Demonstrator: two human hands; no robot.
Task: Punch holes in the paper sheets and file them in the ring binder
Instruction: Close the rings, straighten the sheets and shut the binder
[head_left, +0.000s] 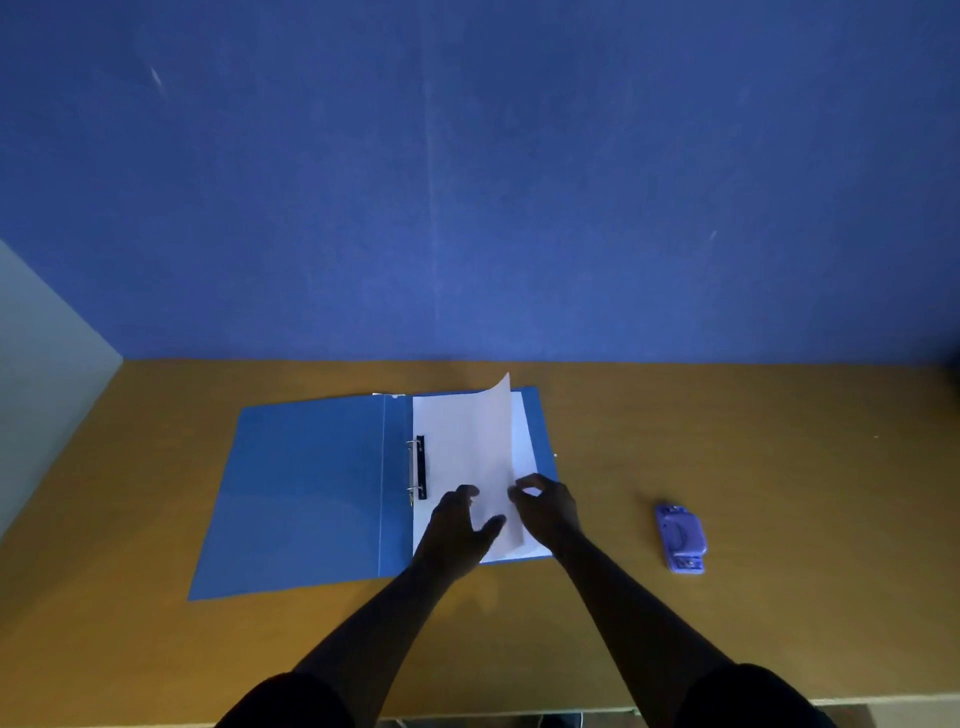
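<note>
A blue ring binder (306, 493) lies open on the wooden table, its metal rings (414, 470) at the spine. White paper sheets (524, 441) rest on its right half. The top sheet (475, 452) is lifted and curls up along its right edge. My right hand (545, 506) pinches that raised edge between thumb and fingers near the lower corner. My left hand (460, 530) lies with spread fingers on the sheet's lower part. A purple hole punch (680, 538) sits on the table to the right of the binder, apart from both hands.
The brown table (753, 447) ends at a blue wall (478, 182) behind the binder and a pale panel (47, 374) on the left. Its near edge runs just below my forearms.
</note>
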